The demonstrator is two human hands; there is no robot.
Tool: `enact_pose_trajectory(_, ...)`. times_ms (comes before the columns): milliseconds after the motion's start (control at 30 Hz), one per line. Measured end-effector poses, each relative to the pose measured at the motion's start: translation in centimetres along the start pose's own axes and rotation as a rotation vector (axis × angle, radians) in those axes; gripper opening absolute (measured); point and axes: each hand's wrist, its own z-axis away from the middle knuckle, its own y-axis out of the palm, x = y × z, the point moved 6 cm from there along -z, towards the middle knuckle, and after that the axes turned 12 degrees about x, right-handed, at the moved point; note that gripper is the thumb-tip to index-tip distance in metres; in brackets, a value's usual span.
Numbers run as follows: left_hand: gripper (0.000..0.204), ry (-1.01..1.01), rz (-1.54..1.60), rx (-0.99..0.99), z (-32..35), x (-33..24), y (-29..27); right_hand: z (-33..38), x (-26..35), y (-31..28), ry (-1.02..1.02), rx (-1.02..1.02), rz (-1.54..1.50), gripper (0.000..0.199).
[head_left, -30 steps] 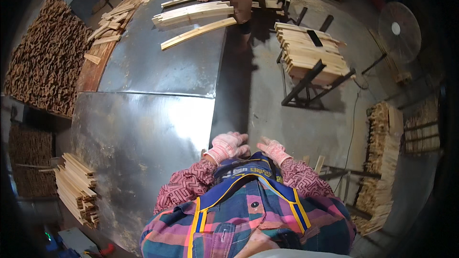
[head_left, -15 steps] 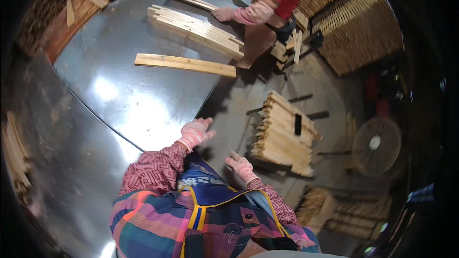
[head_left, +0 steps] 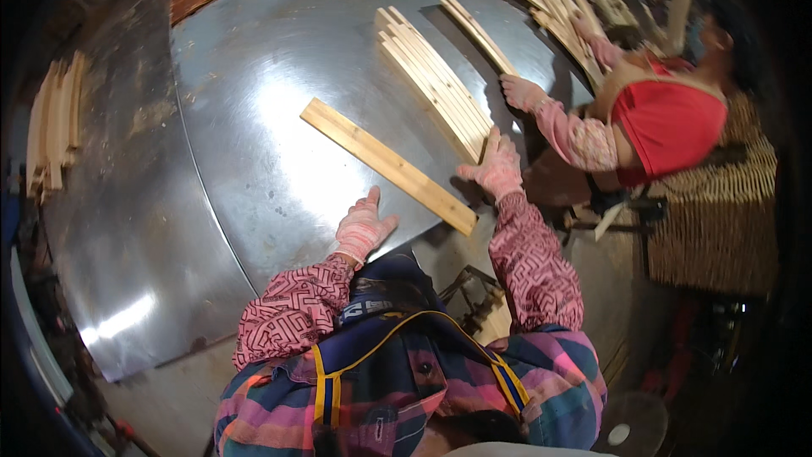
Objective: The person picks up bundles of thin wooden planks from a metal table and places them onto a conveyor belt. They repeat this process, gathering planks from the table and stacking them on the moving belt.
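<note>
Both my hands wear pale pink knit gloves. My left hand [head_left: 364, 227] is over the near edge of the metal table [head_left: 254, 178], fingers apart and holding nothing. Just beyond it a single wooden board [head_left: 389, 165] lies at a slant across the table. My right hand [head_left: 497, 167] reaches to the near end of a bundle of pale wooden strips [head_left: 436, 85], with fingers and thumb spread. Its fingertips overlap the bundle's end; whether they touch it I cannot tell.
A co-worker in a red top [head_left: 668, 123] stands at the right, a gloved hand [head_left: 523, 93] at the end of narrow strips [head_left: 478, 34]. Loose wood pieces [head_left: 562, 13] are heaped at the far right. More strips [head_left: 55, 123] lie at the left, and a wood stack [head_left: 710, 237] stands right.
My view has turned left toward the table. My right hand has moved from beside my body up to the bundle's end. My left hand remains open near the table edge.
</note>
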Motion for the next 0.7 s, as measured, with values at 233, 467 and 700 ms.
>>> enact_pose_trajectory(233,0.112,-0.414,0.377,-0.25,-6.7,-7.6,-0.1,-12.6,2.7,-1.2,0.0,0.314,0.084,0.128)
enact_pose_trajectory(467,0.106,-0.612,0.173,-0.609,-11.8,-11.7,-0.9,-13.0,2.3,0.1,-0.071,0.249,-0.066,0.124)
enact_pose_trajectory(700,0.106,-0.647,0.299,-0.376,-9.6,-6.5,-8.8,-14.9,0.1,-2.0,-0.252,0.334,-0.273,0.125)
